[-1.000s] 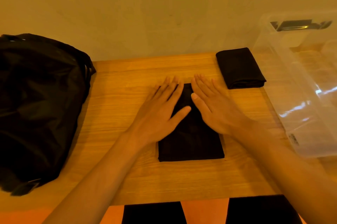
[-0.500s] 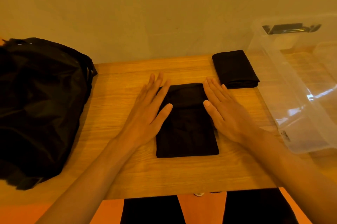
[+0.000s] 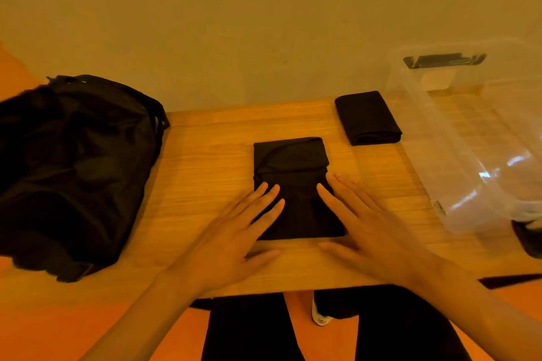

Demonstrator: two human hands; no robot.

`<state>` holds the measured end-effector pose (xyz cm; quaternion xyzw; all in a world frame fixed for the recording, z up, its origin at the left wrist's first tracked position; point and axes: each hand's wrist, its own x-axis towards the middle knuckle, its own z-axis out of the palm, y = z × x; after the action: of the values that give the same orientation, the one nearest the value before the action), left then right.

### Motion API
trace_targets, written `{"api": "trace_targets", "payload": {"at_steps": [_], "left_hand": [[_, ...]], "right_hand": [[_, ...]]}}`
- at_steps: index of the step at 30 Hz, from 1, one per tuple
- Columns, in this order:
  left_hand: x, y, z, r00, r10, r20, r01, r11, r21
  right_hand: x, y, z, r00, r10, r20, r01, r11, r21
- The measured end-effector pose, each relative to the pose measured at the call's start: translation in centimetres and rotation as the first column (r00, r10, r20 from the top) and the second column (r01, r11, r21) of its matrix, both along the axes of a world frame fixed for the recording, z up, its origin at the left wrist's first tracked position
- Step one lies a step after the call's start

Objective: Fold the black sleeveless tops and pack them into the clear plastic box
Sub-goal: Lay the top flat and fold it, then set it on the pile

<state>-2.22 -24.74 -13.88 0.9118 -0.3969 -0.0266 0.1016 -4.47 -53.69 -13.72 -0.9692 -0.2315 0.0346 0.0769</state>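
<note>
The folded black sleeveless top (image 3: 289, 167) lies as a rectangle at the middle of the light wooden table (image 3: 205, 155), with the left hand (image 3: 231, 231) laid flat over its near left corner and the right hand (image 3: 372, 228) flat over its near right corner. Both hands have straight, slightly spread fingers and grasp nothing, their thumbs resting on the wood just past the cloth's near edge. A second folded black top (image 3: 368, 117) lies farther back, just beside the clear plastic box (image 3: 469, 140); a large black fabric bag (image 3: 73, 170) sits well apart at the left
</note>
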Motion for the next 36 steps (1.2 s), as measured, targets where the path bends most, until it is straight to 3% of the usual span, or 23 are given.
{"api": "trace_targets", "payload": {"at_steps": [4, 7, 15, 20, 24, 28, 33, 36], "left_hand": [[-0.6, 0.0, -0.6, 0.990, 0.024, 0.139, -0.004, 0.989, -0.147], [-0.6, -0.2, -0.9, 0.964, 0.008, 0.264, 0.041, 0.983, -0.178], [-1.2, -0.4, -0.4, 0.962, 0.058, 0.268, -0.002, 0.979, -0.201], [-2.8, -0.6, 1.1, 0.960, 0.026, 0.280, 0.054, 0.959, -0.277], [-3.4, -0.4, 1.9, 0.981, 0.022, 0.192, 0.057, 0.918, -0.393], [-2.5, -1.0, 3.0, 0.989, 0.147, -0.015, -0.131, 0.824, -0.552], [0.2, -2.6, 4.6, 0.890, 0.294, -0.348, -0.455, 0.619, -0.640], [2.3, -3.1, 4.1, 0.822, 0.348, -0.451, -0.569, 0.540, -0.620]], "right_hand": [[-0.8, -0.7, -0.5, 0.956, 0.048, 0.291, -0.080, 0.992, 0.100], [-0.9, -0.4, -0.9, 0.892, 0.143, 0.428, -0.178, 0.983, 0.042], [-1.0, -0.7, -0.7, 0.866, 0.207, 0.454, -0.222, 0.975, -0.021], [-2.8, -0.2, 0.8, 0.888, 0.118, 0.444, -0.194, 0.972, 0.129], [-3.5, 0.2, 1.5, 0.951, 0.018, 0.308, -0.114, 0.948, 0.296], [-2.2, 0.7, 2.5, 0.985, -0.167, 0.052, 0.115, 0.840, 0.531], [0.7, 1.2, 3.5, 0.959, -0.276, -0.058, 0.236, 0.675, 0.699], [2.6, 1.6, 3.4, 0.939, -0.335, -0.073, 0.278, 0.619, 0.734]]}}
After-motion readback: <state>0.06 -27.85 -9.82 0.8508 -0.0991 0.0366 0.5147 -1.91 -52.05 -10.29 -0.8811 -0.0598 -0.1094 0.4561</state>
